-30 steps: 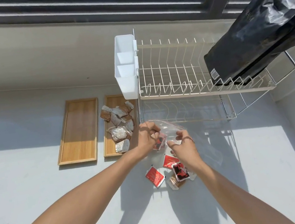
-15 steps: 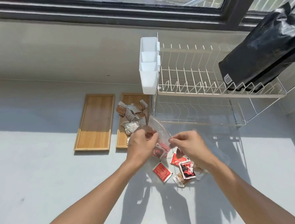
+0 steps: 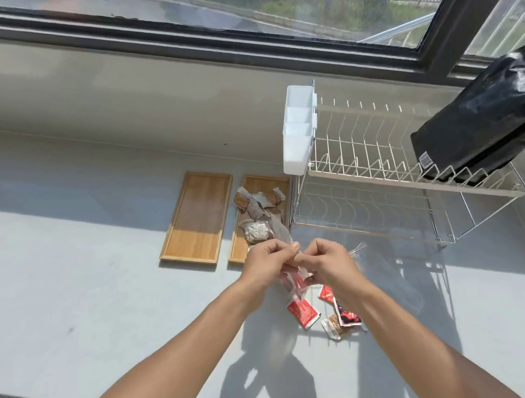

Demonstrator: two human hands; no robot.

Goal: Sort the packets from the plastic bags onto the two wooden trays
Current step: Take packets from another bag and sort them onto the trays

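Note:
Both hands pinch a clear plastic bag [image 3: 290, 282] above the grey counter; my left hand [image 3: 270, 262] grips its left edge and my right hand [image 3: 328, 259] its right edge. Red packets show inside the hanging bag. Below it, several red packets [image 3: 302, 312] and a brown one [image 3: 332, 324] lie loose on the counter. Two wooden trays sit behind: the left tray [image 3: 196, 218] holds nothing, while the right tray [image 3: 267, 184] carries a heap of brown and silver packets [image 3: 257, 215].
A white wire dish rack [image 3: 386, 178] with a white cutlery holder [image 3: 298, 130] stands right of the trays. A black plastic bag [image 3: 490, 115] rests on the rack's right end. A window runs along the back wall.
My hands have come closer together on the clear bag, which now hangs bunched between them. The camera view has tilted up, showing more of the window.

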